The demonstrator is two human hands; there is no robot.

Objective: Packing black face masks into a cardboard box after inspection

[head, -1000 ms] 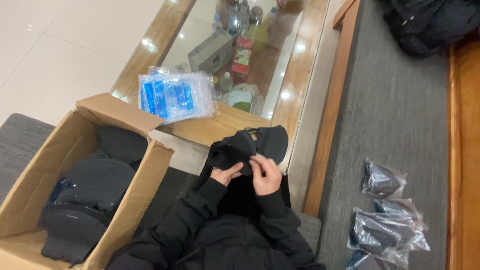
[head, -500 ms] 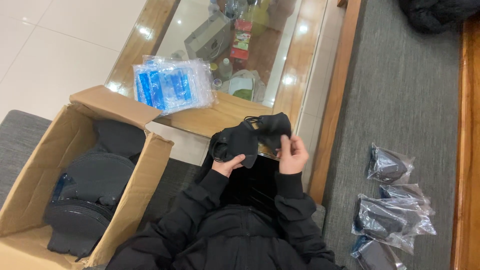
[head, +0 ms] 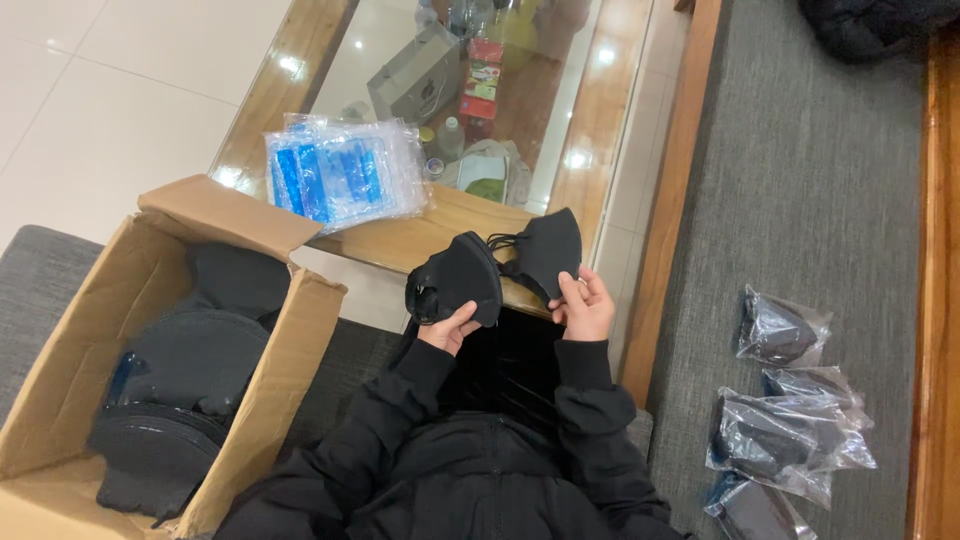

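While both hands are up over the lap, each one is clamped on its own black mask. Left hand (head: 447, 330) pinches the lower edge of the left mask (head: 458, 277), thumb on the front face, fingers hidden behind it. Right hand (head: 584, 308) grips the right mask (head: 547, 250) from below, fingertips (head: 568, 287) pressed on its lower edge. The two masks sit just beside each other, ear loops tangled between them at 12 o'clock of the left mask; can't tell if the mask bodies actually touch. Both masks hang in front of the near edge of the glass-topped wooden table (head: 400, 243).

At 10 o'clock from the hands: stack of clear bags with blue print (head: 343, 178), lying on the table corner. At 8–9 o'clock: open cardboard box (head: 150, 270) loaded with more black masks (head: 190, 360), flap touching the table edge. At 3–5 o'clock, well apart from the hands: several bagged masks in clear plastic (head: 785, 435) lying on the grey cushion (head: 800, 180). Black jacket sleeves (head: 585, 385) cover both wrists.
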